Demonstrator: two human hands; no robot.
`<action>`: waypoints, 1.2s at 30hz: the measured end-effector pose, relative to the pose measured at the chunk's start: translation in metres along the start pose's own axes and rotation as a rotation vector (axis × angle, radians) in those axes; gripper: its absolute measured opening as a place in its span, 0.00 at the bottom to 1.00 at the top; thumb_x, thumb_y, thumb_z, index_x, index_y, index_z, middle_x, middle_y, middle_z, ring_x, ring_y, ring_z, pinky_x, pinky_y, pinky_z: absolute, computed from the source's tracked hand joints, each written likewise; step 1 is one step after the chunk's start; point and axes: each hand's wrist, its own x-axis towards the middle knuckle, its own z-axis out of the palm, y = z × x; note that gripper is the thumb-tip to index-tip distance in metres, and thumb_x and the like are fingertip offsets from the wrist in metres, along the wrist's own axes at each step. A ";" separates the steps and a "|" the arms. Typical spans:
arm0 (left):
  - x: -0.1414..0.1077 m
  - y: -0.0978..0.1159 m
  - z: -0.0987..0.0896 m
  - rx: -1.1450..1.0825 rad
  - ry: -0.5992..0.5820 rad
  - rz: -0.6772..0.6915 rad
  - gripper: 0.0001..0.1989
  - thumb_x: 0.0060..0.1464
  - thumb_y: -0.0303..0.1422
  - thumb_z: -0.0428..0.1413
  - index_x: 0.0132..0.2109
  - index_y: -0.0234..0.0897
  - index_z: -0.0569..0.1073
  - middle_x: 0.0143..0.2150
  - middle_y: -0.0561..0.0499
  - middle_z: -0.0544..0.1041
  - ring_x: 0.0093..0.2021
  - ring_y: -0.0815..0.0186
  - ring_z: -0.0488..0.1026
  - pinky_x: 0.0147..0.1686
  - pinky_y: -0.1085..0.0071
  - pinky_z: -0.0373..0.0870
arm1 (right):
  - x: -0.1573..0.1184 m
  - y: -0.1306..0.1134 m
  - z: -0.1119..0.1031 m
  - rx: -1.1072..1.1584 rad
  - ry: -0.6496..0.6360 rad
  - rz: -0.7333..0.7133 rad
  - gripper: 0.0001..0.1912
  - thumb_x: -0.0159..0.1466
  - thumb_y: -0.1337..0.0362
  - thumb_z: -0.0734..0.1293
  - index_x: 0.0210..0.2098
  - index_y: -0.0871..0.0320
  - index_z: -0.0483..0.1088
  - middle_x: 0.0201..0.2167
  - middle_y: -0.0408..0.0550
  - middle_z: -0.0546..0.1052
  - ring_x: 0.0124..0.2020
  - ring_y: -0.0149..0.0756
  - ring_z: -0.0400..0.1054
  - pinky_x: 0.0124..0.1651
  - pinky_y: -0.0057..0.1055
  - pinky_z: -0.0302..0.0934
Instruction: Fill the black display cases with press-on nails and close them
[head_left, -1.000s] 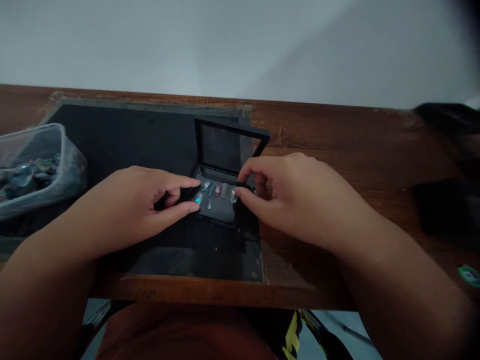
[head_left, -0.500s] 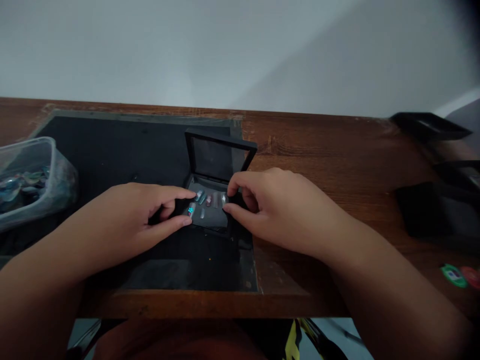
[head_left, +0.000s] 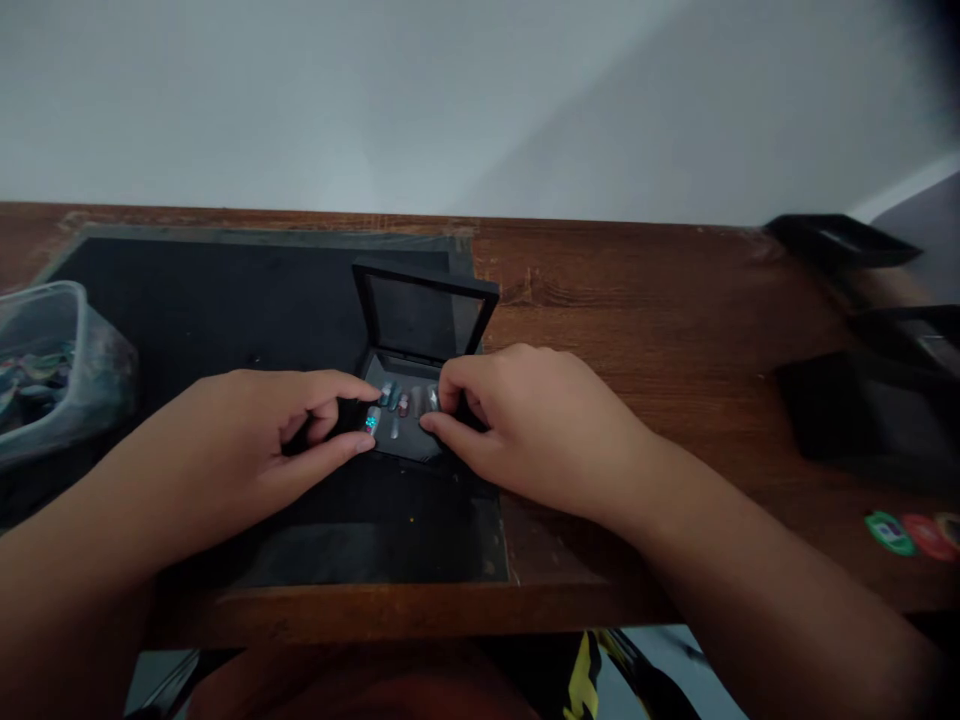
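clear tub [head_left: 109,345]: set at the far left on the black mat [head_left: 300,290], with shiny scraps heaped inside.
left hand [head_left: 259,425]: thumb and forefinger are held apart at the case's left edge; nothing is seen pinched.
glittered piece [head_left: 370,422]: laid in the case, just beside the left thumb tip.
open case [head_left: 411,438]: nail-shaped pieces [head_left: 403,404] are laid in an upper row, with a small clear piece [head_left: 394,428] below; its lid [head_left: 420,312] is raised at the back.
right hand [head_left: 532,420]: thumb and forefinger are curled around the rightmost piece [head_left: 433,397]; whether it is pinched cannot be told.
step in hand: judged to be the adjusting of the rightmost piece while the case is steadied.
next move: light fingertip pressure is called for, so that neighbouring pieces are not nudged.
coloured discs [head_left: 890,534]: left at the far right.
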 end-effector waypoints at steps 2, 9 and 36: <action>-0.003 0.001 0.001 0.042 0.065 0.043 0.16 0.68 0.47 0.61 0.56 0.52 0.86 0.27 0.57 0.77 0.24 0.66 0.71 0.26 0.69 0.63 | 0.000 -0.001 0.000 0.006 0.000 -0.008 0.10 0.73 0.56 0.71 0.38 0.53 0.81 0.32 0.46 0.83 0.30 0.39 0.68 0.32 0.36 0.47; -0.004 0.011 0.011 0.048 0.025 0.207 0.15 0.72 0.46 0.60 0.57 0.52 0.87 0.34 0.54 0.82 0.31 0.64 0.77 0.33 0.67 0.71 | -0.001 0.002 -0.001 0.056 0.020 -0.035 0.11 0.73 0.56 0.72 0.37 0.53 0.82 0.30 0.45 0.81 0.29 0.37 0.68 0.31 0.36 0.47; -0.004 0.008 -0.003 0.027 0.143 0.039 0.13 0.70 0.46 0.61 0.51 0.50 0.87 0.24 0.58 0.72 0.23 0.69 0.67 0.26 0.69 0.60 | 0.004 0.009 -0.001 0.311 0.043 -0.084 0.13 0.71 0.60 0.76 0.30 0.55 0.81 0.20 0.38 0.71 0.24 0.30 0.61 0.33 0.34 0.50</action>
